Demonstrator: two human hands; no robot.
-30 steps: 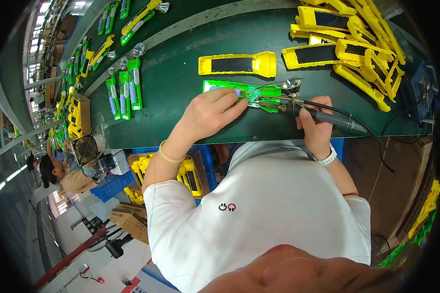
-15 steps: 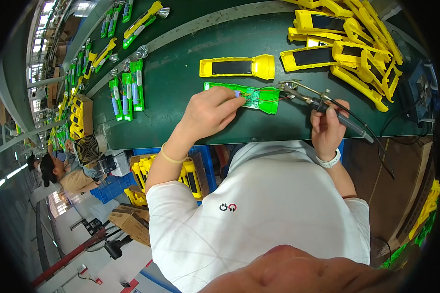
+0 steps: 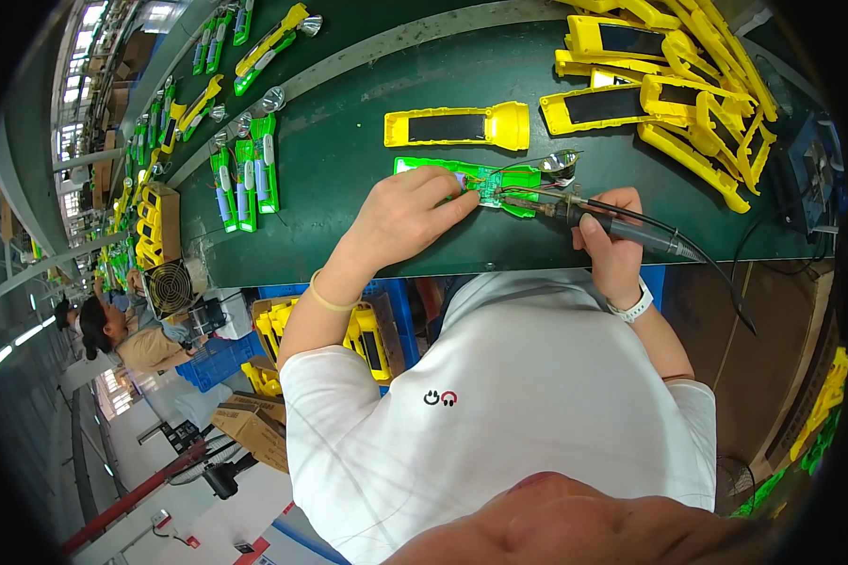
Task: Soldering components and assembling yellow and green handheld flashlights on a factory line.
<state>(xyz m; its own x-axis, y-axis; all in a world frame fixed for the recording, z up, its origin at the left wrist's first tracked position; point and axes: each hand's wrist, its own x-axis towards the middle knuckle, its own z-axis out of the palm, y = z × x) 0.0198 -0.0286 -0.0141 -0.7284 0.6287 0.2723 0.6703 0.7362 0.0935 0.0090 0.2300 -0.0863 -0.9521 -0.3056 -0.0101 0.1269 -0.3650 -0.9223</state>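
A green flashlight half-shell (image 3: 523, 178) lies on the bench in front of me, with a circuit board and thin wires inside. Over its left part rests my left hand (image 3: 407, 218), thumb and fingers pinched beside the board; what they pinch is hidden. My right hand (image 3: 617, 235) grips a soldering iron (image 3: 622, 229) by its dark handle. The iron's tip points left, over the board close to my left fingertips; contact cannot be made out. At the shell's right end sits a round silver reflector (image 3: 561, 168), wires running near it.
Beyond the shell lies a yellow flashlight half-shell (image 3: 457, 126) with a dark panel. More yellow shells (image 3: 622, 108) are heaped at right. Green half-shells with batteries (image 3: 245, 184) line the left. A black cable (image 3: 740, 301) trails from the iron. Another person (image 3: 132, 341) sits far left.
My right hand has moved left with the soldering iron, bringing its tip over the circuit board. The reflector now shows more plainly. My left hand has shifted slightly right.
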